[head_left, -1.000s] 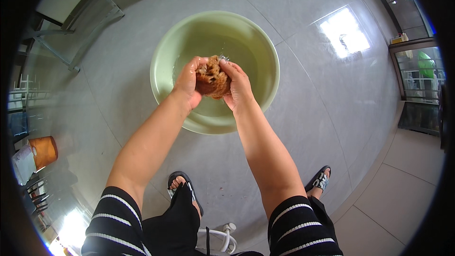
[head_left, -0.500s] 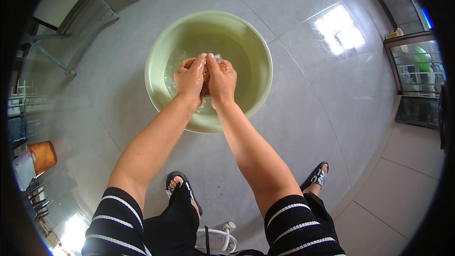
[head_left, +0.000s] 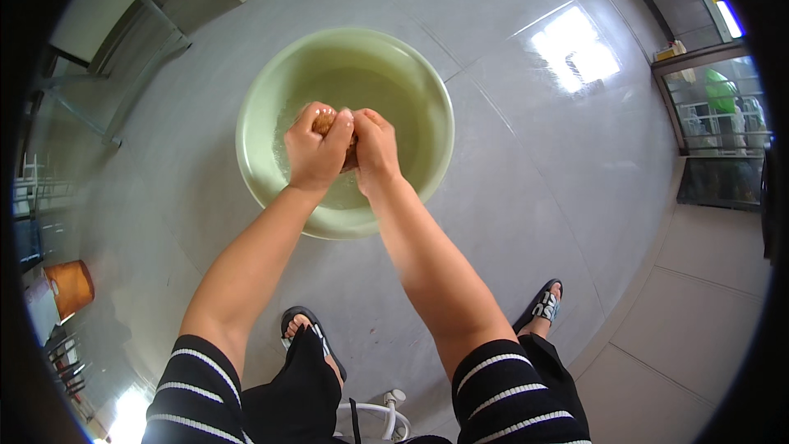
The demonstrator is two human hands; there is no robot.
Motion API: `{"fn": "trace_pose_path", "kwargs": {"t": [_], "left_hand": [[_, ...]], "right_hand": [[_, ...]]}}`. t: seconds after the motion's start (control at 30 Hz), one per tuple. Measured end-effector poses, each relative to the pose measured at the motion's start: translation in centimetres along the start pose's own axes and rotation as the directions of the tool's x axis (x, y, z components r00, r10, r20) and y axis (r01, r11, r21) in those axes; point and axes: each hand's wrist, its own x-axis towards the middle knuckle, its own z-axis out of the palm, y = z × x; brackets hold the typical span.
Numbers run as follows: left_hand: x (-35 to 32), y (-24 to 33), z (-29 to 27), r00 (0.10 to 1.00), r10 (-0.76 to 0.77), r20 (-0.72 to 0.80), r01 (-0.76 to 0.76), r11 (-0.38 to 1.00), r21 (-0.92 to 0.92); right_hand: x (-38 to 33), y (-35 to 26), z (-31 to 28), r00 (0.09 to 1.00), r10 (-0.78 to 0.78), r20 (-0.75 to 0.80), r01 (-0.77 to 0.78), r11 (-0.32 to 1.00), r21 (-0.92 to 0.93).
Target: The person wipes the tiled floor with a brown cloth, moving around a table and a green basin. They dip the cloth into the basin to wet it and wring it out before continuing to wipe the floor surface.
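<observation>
Just left of the frame's centre, two bare hands meet above a round, pale green basin [head_left: 353,48], seen from the wearer's own head, looking down. Between them is a wet-looking brown lump [head_left: 325,122] with a rough surface; the hands hide so much of it that what it is made of cannot be told. The left hand [head_left: 313,154] is curled round it, thumb up, brown showing inside the bend of the fingers. The right hand [head_left: 376,146] presses in from the other side and appears clenched on the same lump, though its fingertips are out of sight. Gripping from both sides probably keeps a slippery thing from escaping, and holding it within the rim probably lets drips fall into the shallow water [head_left: 394,107] below.

Both forearms reach up from striped black sleeves at the lower edge. Sandalled feet stand apart, bottom centre and lower right, likely for balance while leaning over the basin, which rests on grey floor tiles [head_left: 509,222] between and beyond them. A white hose [head_left: 386,411] curves at the bottom edge; an orange-brown container [head_left: 70,288] sits at far left.
</observation>
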Motion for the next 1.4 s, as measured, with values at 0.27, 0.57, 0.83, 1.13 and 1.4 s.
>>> {"fn": "trace_pose_path", "kwargs": {"t": [0.27,0.57,0.83,1.13,1.4], "left_hand": [[-0.8,1.0,-2.0,0.854,-0.378,0.358,0.506,0.767,-0.394],[-0.3,4.9,-2.7,0.371,-0.524,0.766,0.838,0.545,-0.033],[-2.1,6.8,-0.2,0.443,-0.606,0.661,0.683,0.705,0.189],[-3.1,4.6,0.6,0.621,-0.536,0.572,0.545,0.82,0.177],[-3.2,3.3,1.0,0.672,-0.491,0.555,0.482,0.858,0.176]], "right_hand": [[-0.4,-1.1,-2.0,0.991,-0.092,0.096,0.084,0.993,0.082],[-3.1,-5.3,-1.6,0.867,-0.3,0.398,0.465,0.776,-0.427],[-3.0,-4.7,-1.7,0.927,-0.315,0.204,0.361,0.598,-0.716],[-2.3,-3.5,-1.8,0.878,-0.406,0.254,0.431,0.438,-0.789],[-1.8,-3.2,-1.7,0.866,-0.411,0.284,0.439,0.354,-0.826]]}}
